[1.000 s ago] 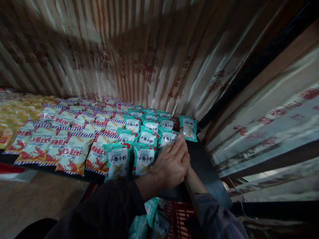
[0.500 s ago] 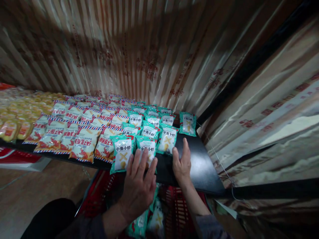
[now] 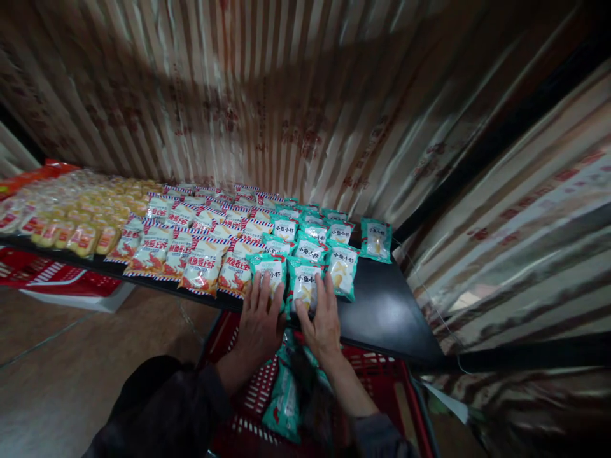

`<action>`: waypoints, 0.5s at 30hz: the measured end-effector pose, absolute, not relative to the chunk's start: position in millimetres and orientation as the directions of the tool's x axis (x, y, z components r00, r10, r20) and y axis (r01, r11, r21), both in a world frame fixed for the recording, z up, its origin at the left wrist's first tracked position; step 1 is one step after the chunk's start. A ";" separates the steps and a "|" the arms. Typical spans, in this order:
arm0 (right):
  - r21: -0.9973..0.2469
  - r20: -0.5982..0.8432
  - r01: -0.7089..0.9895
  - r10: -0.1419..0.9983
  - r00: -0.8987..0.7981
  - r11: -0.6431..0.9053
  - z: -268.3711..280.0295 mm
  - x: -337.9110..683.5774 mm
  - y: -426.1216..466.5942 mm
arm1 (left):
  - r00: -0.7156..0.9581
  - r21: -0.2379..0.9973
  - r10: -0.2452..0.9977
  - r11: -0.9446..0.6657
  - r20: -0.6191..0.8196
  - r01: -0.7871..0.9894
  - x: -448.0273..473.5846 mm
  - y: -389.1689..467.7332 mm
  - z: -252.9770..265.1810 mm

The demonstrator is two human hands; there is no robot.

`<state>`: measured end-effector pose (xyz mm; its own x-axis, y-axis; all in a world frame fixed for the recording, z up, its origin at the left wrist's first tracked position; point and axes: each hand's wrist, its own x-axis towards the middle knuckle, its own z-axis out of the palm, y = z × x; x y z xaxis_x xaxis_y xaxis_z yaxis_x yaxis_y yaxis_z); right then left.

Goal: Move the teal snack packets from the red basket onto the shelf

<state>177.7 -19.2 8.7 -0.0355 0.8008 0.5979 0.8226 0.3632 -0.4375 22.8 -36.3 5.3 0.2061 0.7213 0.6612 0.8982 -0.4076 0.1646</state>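
My left hand point(image 3: 261, 318) lies with fingers stretched over the lower part of a green-and-white snack bag point(image 3: 268, 266) at the shelf's front edge. Beside it, my right hand point(image 3: 322, 321) has its fingers extended along the right side of another green snack bag point(image 3: 305, 283). Both palms face the bags, and neither hand is wrapped round one. More green bags stand in rows behind, among them a bag point(image 3: 342, 270) just right of my right fingers. A lone green bag point(image 3: 376, 240) sits farther back on the right.
Red-and-white snack bags point(image 3: 205, 264) and yellow packaged cakes point(image 3: 86, 238) fill the black shelf point(image 3: 386, 305) to the left. Below stands a red basket point(image 3: 258, 388) holding green bags point(image 3: 285, 397). A pleated curtain point(image 3: 267, 108) hangs behind.
My right hand has moved left onto the side of a front green bag. My left hand has shifted to the front bag on its left. The view has turned slightly left.
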 end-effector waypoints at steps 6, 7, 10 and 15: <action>-0.480 0.619 0.807 0.784 0.033 0.344 -1.6 173.7 -14.8 | 0.264 0.170 0.694 -0.489 0.670 0.855 23.3 -29.6 2.6; -0.479 0.632 0.808 0.773 0.046 0.344 -2.6 173.5 -14.0 | 0.276 0.168 0.686 -0.505 0.673 0.846 23.0 -26.9 3.6; -0.469 0.671 0.816 0.737 0.080 0.338 -3.5 173.3 -11.3 | 0.312 0.163 0.659 -0.556 0.685 0.815 21.7 -17.0 7.1; -0.450 0.700 0.830 0.708 0.098 0.330 -1.2 173.2 -7.4 | 0.349 0.145 0.606 -0.617 0.714 0.774 15.6 -4.1 13.5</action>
